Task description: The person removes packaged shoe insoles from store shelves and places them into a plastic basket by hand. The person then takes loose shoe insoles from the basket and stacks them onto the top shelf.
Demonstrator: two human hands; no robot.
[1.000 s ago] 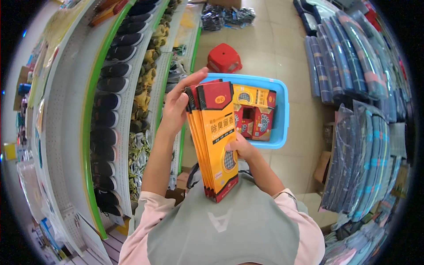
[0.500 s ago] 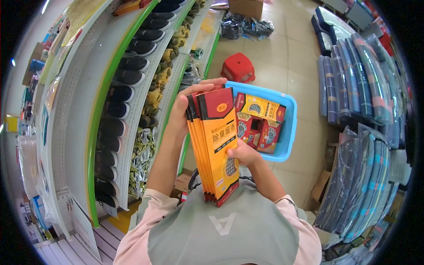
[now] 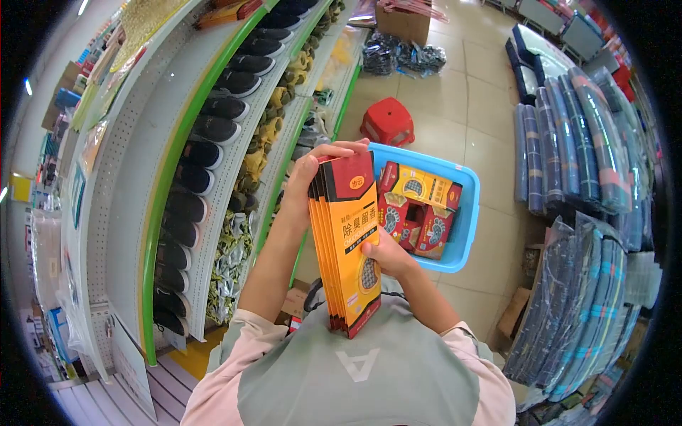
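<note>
A stack of orange and dark-red insole packs (image 3: 355, 231) stands upright between my hands, close to my chest, with its lower end near my shirt. My left hand (image 3: 307, 177) wraps over the top left corner of the stack, fingers along the upper edge. On the lower right side, my right hand (image 3: 389, 254) grips the stack, its thumb pressed on the front pack and the other fingers hidden behind. Just beyond is a light-blue plastic basket (image 3: 465, 234) holding more red and yellow insole packs (image 3: 425, 186).
To the left, a shelf unit with green edging (image 3: 165, 153) carries rows of dark shoes (image 3: 217, 129). A red stool (image 3: 388, 121) stands on the tiled floor behind the basket. Plastic-wrapped folded plaid textiles (image 3: 593, 142) are piled on the right.
The packs' top edges were fanned apart and now lie closer together and more even. My left hand has shifted slightly along the top edge. The view has tilted slightly.
</note>
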